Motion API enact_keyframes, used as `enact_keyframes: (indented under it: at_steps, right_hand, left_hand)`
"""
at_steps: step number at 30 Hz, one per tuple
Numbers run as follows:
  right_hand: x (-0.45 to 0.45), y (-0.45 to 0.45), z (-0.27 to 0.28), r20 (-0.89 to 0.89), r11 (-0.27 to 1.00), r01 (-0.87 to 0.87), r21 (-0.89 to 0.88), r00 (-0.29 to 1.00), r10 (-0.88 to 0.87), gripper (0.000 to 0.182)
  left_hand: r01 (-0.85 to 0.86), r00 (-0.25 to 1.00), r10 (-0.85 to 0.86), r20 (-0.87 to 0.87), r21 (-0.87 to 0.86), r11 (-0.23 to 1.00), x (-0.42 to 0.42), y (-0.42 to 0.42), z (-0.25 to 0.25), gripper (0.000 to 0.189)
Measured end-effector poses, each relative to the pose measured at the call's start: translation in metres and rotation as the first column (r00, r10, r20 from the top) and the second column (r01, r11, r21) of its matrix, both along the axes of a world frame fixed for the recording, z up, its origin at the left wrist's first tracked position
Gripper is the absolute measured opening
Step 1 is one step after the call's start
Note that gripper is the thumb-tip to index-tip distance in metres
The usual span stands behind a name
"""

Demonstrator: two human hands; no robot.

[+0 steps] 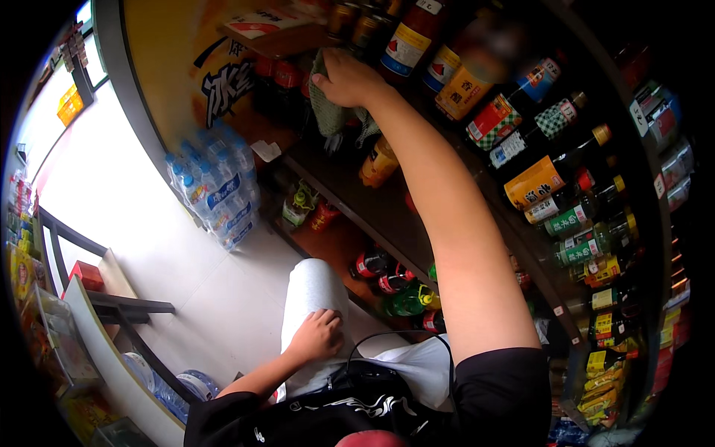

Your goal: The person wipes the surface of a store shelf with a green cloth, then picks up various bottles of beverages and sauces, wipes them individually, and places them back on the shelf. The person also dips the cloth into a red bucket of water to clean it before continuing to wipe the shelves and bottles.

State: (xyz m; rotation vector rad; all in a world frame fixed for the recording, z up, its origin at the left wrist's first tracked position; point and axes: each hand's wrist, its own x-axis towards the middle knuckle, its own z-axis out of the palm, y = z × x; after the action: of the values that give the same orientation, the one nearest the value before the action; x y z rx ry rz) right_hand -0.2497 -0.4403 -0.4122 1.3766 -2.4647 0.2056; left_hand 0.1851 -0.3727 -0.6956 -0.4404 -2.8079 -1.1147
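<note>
My right hand [354, 81] reaches up to a dark shelf, its fingers closed on a greenish mesh-like cloth [323, 114] that hangs below the hand. An orange drink bottle [380, 162] stands on the brown shelf board [357, 204], just below my wrist. Left of the cloth are dark bottles with red tops [286, 74], partly in shadow. Large bottles of red-brown sauce [406, 47] stand on the shelf above, to the right of my hand. My left hand [319, 334] rests on my bent knee in light grey trousers [313, 285], fingers curled, with nothing visible in it.
A shrink-wrapped pack of water bottles [218, 187] stands on the pale tiled floor [223, 290]. Cola bottles [371, 262] sit on the lowest shelf. Several labelled condiment bottles [533, 181] line the right-hand shelf. At left stand a dark-framed piece of furniture [134, 304] and a red box [86, 275].
</note>
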Motion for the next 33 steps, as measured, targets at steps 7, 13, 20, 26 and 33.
enact_keyframes:
  at_steps: [7, 13, 20, 26, 33]
  right_hand:
    - [-0.02, -0.044, -0.006, 0.083, 0.977, 0.192, -0.098, 0.979, -0.184, 0.077]
    - [-0.008, -0.048, 0.003, 0.141, 0.967, 0.241, -0.077, 0.963, -0.229, 0.075]
    - [0.007, -0.003, 0.003, 0.1, 0.964, 0.259, -0.061, 0.962, -0.253, 0.068]
    - [0.047, 0.052, 0.007, 0.126, 0.976, 0.206, -0.073, 0.972, -0.196, 0.058]
    - [0.078, 0.119, 0.005, 0.082, 0.988, 0.145, -0.053, 0.987, -0.14, 0.056]
  left_hand:
    - [0.035, 0.997, -0.035, 0.075, -0.01, 0.999, -0.003, 0.0, 0.002, 0.036]
    - [0.01, 0.999, -0.011, 0.04, 0.028, 1.0, -0.007, 0.004, 0.005, 0.034]
    - [0.041, 0.997, -0.037, 0.067, -0.048, 0.998, -0.012, 0.02, 0.015, 0.035]
    - [0.025, 0.999, -0.022, 0.031, -0.093, 0.995, -0.011, 0.03, 0.02, 0.034]
    - [-0.001, 1.0, -0.003, -0.028, -0.141, 0.99, 0.0, 0.036, 0.01, 0.031]
